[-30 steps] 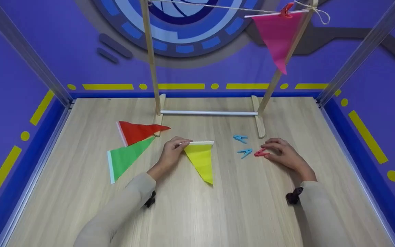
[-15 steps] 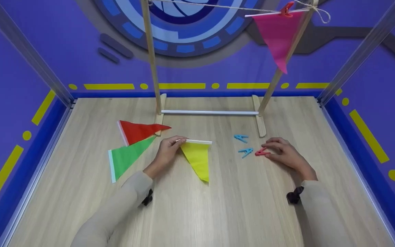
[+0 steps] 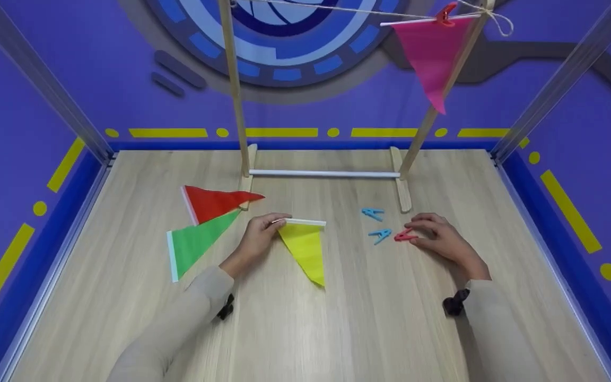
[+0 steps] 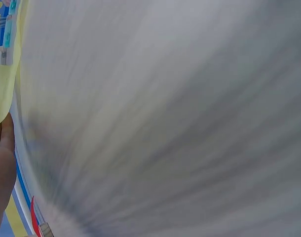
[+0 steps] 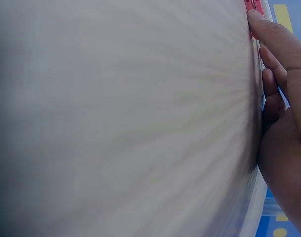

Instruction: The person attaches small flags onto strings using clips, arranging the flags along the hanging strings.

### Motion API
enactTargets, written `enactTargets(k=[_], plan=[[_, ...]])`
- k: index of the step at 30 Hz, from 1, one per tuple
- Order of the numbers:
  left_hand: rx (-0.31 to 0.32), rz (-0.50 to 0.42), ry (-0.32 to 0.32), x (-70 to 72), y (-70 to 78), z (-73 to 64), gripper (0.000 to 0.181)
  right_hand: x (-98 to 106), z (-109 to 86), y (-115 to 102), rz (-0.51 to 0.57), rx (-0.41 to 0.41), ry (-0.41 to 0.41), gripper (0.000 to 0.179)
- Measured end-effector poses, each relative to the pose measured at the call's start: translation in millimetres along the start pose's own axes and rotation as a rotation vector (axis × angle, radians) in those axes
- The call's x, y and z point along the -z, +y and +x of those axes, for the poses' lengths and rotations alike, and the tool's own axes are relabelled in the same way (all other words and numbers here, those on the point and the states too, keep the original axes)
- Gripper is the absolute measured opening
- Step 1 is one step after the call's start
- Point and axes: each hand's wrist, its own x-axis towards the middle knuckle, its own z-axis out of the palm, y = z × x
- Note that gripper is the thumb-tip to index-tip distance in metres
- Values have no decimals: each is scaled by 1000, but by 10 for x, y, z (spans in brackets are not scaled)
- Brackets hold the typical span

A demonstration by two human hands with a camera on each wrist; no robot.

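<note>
My left hand pinches a yellow triangular pennant by the left end of its white top strip. The pennant's tip points toward me, low over the table; whether it touches the wood I cannot tell. The left wrist view catches only an edge of the yellow cloth beside the fingers. Over on the right, my right hand has thumb and fingers on the handles of a small red clothespin. Two blue clothespins, one behind and one beside it, lie on the table.
A wooden stand with two posts and a white crossbar is at the back. From its string hangs a pink pennant, held by a red clip. Red and green pennants lie at left.
My left hand has shifted slightly left, carrying the yellow pennant with it, and the white strip now tilts down a little at its right end. My right hand stays at the red clothespin.
</note>
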Motion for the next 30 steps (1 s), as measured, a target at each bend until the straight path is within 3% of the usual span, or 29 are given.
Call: enactTargets(k=[7, 15, 25, 30], plan=[[19, -53, 34, -1, 63, -6, 23, -3, 11, 11, 4, 6, -3, 41], [-18, -96, 49, 68, 144, 30, 22, -13, 20, 25, -3, -3, 17, 35], [-126, 52, 30, 261, 340, 87, 25, 9, 17, 18, 23, -43, 12, 32], [-166, 36, 8, 381, 575, 106, 22, 8, 11, 12, 21, -42, 6, 31]])
